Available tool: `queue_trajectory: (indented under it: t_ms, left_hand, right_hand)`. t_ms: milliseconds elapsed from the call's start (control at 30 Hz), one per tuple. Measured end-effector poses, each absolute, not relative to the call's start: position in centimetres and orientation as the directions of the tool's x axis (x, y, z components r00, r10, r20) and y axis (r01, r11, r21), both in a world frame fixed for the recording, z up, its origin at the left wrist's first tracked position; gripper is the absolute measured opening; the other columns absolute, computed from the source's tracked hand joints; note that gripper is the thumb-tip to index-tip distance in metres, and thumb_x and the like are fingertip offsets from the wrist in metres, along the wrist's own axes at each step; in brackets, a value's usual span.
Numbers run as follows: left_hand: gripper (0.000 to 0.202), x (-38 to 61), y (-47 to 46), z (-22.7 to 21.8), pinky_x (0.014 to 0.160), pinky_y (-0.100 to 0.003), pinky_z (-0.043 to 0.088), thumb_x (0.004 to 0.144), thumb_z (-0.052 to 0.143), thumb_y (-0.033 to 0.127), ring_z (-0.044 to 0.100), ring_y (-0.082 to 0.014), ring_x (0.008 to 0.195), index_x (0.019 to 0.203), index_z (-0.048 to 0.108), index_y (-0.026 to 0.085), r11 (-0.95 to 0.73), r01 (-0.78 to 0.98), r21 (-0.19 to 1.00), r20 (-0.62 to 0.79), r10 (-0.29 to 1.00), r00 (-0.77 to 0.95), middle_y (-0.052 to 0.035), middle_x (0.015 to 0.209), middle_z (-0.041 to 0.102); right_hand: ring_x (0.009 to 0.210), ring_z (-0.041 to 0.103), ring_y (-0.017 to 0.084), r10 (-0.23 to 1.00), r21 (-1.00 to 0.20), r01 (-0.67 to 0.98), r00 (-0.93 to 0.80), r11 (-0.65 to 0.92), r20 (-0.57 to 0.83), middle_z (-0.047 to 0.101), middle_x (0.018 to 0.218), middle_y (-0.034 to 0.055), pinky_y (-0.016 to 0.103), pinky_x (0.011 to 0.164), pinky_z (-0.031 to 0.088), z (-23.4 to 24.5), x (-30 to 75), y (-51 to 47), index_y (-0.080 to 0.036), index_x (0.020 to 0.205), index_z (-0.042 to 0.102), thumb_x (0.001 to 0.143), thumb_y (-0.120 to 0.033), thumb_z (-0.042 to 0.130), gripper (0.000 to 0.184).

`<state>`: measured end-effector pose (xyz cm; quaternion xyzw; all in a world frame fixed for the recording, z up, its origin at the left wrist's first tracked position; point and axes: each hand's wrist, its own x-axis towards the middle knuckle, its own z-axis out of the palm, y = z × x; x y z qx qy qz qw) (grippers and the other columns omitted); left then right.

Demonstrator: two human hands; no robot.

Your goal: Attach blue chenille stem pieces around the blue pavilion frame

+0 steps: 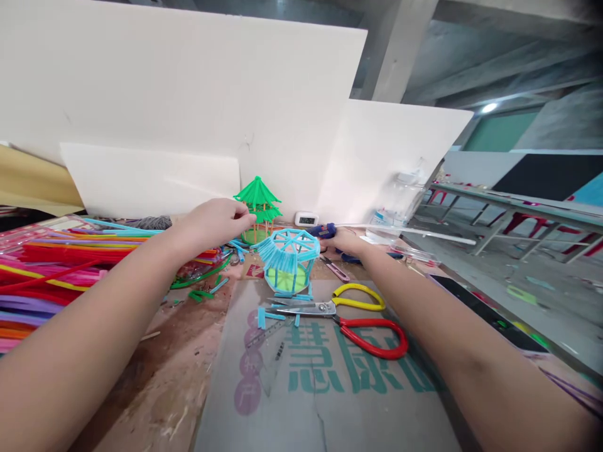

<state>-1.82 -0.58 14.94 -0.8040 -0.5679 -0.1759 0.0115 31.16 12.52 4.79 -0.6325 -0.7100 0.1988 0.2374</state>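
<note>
My right hand [347, 241] is wrapped round a dark blue glue gun [323, 231], with a long white glue stick [414, 233] running out behind it. My left hand [220, 225] is closed beside the green-roofed pavilion model [257, 196]; whether its fingertips touch the model or hold something is hidden. In front stands a light blue round model [304, 247] made of pipe cleaners, its roof partly filled with strips, on a yellow-green base [287, 277]. Scissors [325, 309] with one yellow and one red handle lie before it, among short blue pieces [273, 316].
Bundles of coloured pipe cleaners [56, 257] lie at the left. A small white digital timer [306, 218], a pink-handled cutter [336, 270], a clear ruler [266, 334] and a plastic bottle [393, 204] are also about. White boards [188, 94] stand behind; a phone [485, 314] lies right.
</note>
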Motion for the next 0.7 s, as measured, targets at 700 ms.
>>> queue_trajectory:
  t_ms: [700]
  left_hand:
    - [0.015,1.2,-4.7,7.1,0.083,-0.025,0.045,0.069,0.061,0.01,0.063,-0.0158,0.076,0.071,0.07,0.023,-0.763,0.645,0.043,-0.048,0.643,0.764,0.0008,0.076,0.07]
  right_hand:
    - [0.095,0.066,0.03,0.946,-0.06,0.953,-0.286,0.298,0.15,0.071,0.113,0.0154,0.031,0.075,0.046,6.3,32.9,5.9,-0.017,0.121,0.064,0.075,-0.038,0.071,0.051]
